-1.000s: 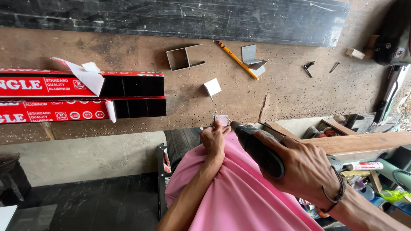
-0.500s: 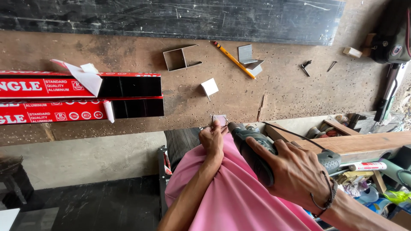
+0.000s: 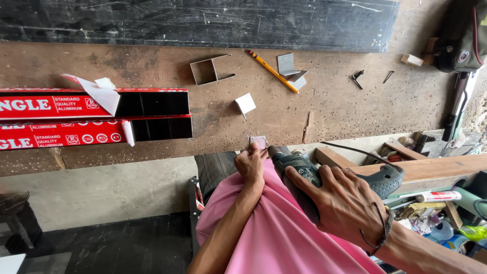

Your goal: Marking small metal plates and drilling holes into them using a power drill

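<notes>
- The right hand (image 3: 345, 203) has swung the power drill (image 3: 304, 175) up; its tip now sits by the small metal piece (image 3: 258, 141).
- The left hand (image 3: 251, 165) still pinches that piece at the worktop's (image 3: 329, 111) near edge.

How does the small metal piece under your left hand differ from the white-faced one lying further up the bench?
The small metal piece sits at the bench's near edge, pinned by the left hand, with the drill in the right hand beside it. The white-faced piece lies free mid-bench, untouched. The first looks dull grey and flat; the second looks brighter and turned at an angle. Both are small and roughly square.
</notes>
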